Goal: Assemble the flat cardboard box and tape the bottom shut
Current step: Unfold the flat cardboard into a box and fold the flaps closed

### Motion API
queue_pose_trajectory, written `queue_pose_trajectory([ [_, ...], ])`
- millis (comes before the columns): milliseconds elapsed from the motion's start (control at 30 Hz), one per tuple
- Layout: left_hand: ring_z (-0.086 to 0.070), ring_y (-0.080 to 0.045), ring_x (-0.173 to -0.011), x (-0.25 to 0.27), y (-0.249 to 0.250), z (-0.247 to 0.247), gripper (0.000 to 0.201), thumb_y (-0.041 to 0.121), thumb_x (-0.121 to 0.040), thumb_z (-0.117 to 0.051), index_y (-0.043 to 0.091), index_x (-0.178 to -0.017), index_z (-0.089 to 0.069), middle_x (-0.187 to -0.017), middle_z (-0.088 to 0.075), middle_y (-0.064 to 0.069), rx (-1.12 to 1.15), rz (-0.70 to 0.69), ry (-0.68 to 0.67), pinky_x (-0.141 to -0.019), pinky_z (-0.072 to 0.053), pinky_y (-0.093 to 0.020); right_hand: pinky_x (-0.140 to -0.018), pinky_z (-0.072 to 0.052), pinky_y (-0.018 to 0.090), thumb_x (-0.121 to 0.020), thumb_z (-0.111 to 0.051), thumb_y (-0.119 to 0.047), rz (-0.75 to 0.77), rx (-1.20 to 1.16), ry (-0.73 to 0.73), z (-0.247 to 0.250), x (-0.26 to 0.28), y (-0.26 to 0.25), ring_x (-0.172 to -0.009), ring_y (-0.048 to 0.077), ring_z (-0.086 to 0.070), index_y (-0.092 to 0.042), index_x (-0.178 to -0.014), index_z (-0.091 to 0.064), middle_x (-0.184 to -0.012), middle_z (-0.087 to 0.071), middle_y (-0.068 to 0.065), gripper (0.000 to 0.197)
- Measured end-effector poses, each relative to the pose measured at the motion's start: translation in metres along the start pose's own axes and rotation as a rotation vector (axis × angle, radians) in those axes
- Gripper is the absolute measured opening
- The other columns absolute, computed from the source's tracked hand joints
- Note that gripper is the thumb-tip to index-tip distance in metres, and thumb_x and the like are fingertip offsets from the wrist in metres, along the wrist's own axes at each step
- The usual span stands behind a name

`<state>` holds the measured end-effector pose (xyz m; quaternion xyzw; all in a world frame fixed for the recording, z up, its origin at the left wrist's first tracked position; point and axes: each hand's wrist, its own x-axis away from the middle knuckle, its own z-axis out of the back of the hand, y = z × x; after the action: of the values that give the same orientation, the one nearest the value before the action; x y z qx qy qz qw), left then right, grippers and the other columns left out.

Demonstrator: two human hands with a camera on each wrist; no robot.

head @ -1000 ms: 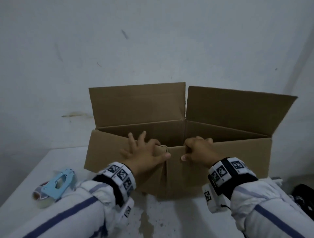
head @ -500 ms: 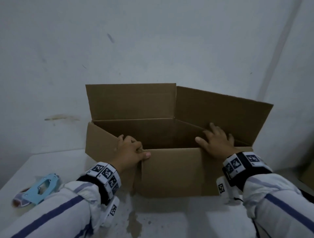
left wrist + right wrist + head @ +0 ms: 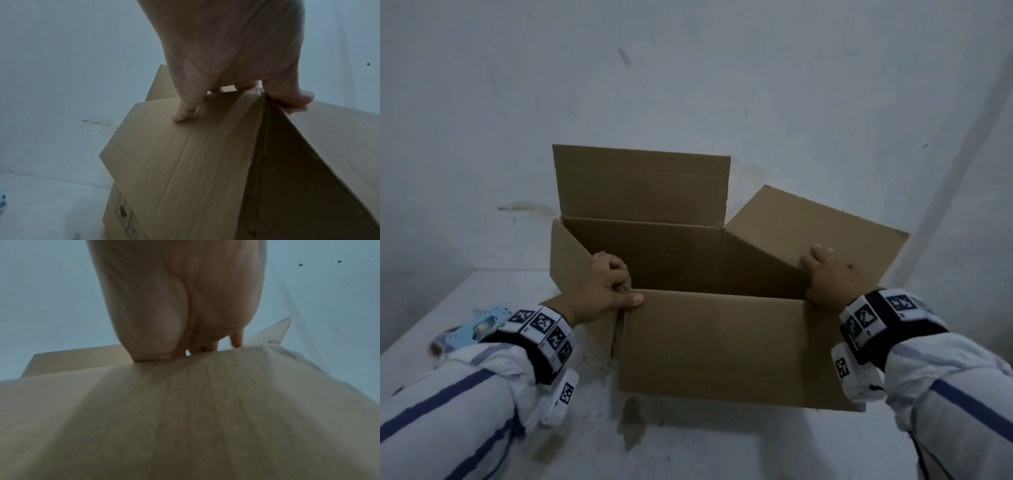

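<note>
Since 1.0 s ago: both hands, then side by side at one near corner, now sit well apart. Left hand [image 3: 604, 291] has stayed at the near-left corner; right hand [image 3: 832, 279] has travelled to the near-right corner, and the box [image 3: 709, 346] has opened from a flattened shape into a wide rectangle.

Box: brown cardboard, standing on the white table [image 3: 722, 452] against the wall [image 3: 688, 68], open on top. Far flap upright beyond the fingers; right flap leaning outward, just past the right fingers; left flap tilted outward under the left hand.

Left hand: fingers [image 3: 616, 265] curled over the corner edge and into the box, thumb [image 3: 631, 299] flat on the outer face of the near wall. Left wrist view confirms it: thumb [image 3: 296, 97] on one panel, little finger [image 3: 185, 112] on the neighbouring flap, the rest hooked over the edge. Clamped on the box.

Right hand: draped over the corner, fingers [image 3: 822, 255] bent over the edge and touching the right flap. Right wrist view shows the fingertips [image 3: 236, 339] disappearing behind the top edge; how tightly they close, I cannot tell.

Tape dispenser [image 3: 477, 325], light blue, lies on the table behind the left wrist, apart from the box.
</note>
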<state>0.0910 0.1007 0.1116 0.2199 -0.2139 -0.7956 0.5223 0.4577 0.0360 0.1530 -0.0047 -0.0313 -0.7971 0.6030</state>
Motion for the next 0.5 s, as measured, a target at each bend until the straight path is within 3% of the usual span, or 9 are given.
queue_pose_trajectory([
  [67, -0.034, -0.016, -0.114, 0.004, 0.0, 0.002, 0.025, 0.029, -0.077, -0.075, 0.025, -0.061, -0.056, -0.116, -0.039, -0.003, 0.026, 0.022, -0.009, -0.103, -0.033, -0.037, -0.112, -0.013, 0.064, -0.091, -0.051, -0.02, -0.035, 0.085, -0.041, -0.001, -0.003, -0.004, -0.149, 0.026, 0.002, -0.039, -0.148, -0.015, -0.161, 0.002, -0.001, 0.07],
  [133, -0.031, -0.02, -0.124, 0.008, -0.001, 0.001, 0.024, 0.032, -0.078, -0.073, 0.03, -0.061, -0.057, -0.13, -0.037, -0.004, 0.029, 0.046, -0.005, -0.108, -0.03, -0.04, -0.109, -0.022, 0.065, -0.091, -0.051, -0.017, -0.038, 0.111, -0.072, -0.002, -0.007, -0.004, -0.148, 0.029, -0.007, -0.043, -0.146, -0.016, -0.16, -0.007, 0.001, 0.07],
  [267, -0.014, -0.03, -0.143, 0.013, -0.001, -0.006, 0.016, 0.043, -0.081, -0.066, 0.036, -0.069, -0.058, -0.151, -0.019, -0.004, -0.021, 0.099, 0.006, -0.114, -0.023, -0.051, -0.106, -0.041, 0.041, -0.092, -0.048, -0.007, 0.043, 0.138, -0.104, -0.001, -0.014, -0.002, -0.134, 0.033, -0.041, -0.027, -0.15, -0.018, -0.149, -0.033, 0.013, 0.069],
  [333, -0.005, -0.028, -0.146, 0.014, 0.003, -0.011, 0.01, 0.043, -0.083, -0.063, 0.04, -0.076, -0.058, -0.156, -0.014, -0.008, 0.024, 0.139, 0.011, -0.115, -0.021, -0.049, -0.098, -0.044, 0.035, -0.093, -0.047, -0.01, 0.05, 0.179, -0.061, 0.001, -0.015, 0.0, -0.122, 0.03, -0.053, -0.015, -0.141, -0.035, -0.137, -0.048, 0.014, 0.049],
  [400, 0.002, -0.027, -0.148, 0.014, 0.008, -0.015, 0.008, 0.042, -0.086, -0.06, 0.047, -0.079, -0.058, -0.159, -0.008, -0.008, 0.074, 0.159, -0.014, -0.116, -0.019, -0.049, -0.094, -0.047, 0.032, -0.094, -0.048, -0.016, 0.04, 0.217, -0.079, 0.003, -0.018, 0.003, -0.113, 0.026, -0.06, -0.009, -0.123, -0.055, -0.125, -0.06, 0.012, 0.03],
  [500, 0.005, -0.029, -0.148, 0.017, 0.015, -0.02, 0.012, 0.051, -0.079, -0.064, 0.043, -0.081, -0.055, -0.16, 0.004, -0.007, 0.041, 0.177, -0.038, -0.115, -0.02, -0.052, -0.093, -0.046, 0.027, -0.096, -0.048, -0.015, 0.055, 0.257, -0.16, 0.006, -0.02, 0.002, -0.114, 0.024, -0.061, -0.004, -0.117, -0.063, -0.124, -0.064, 0.011, 0.028],
])
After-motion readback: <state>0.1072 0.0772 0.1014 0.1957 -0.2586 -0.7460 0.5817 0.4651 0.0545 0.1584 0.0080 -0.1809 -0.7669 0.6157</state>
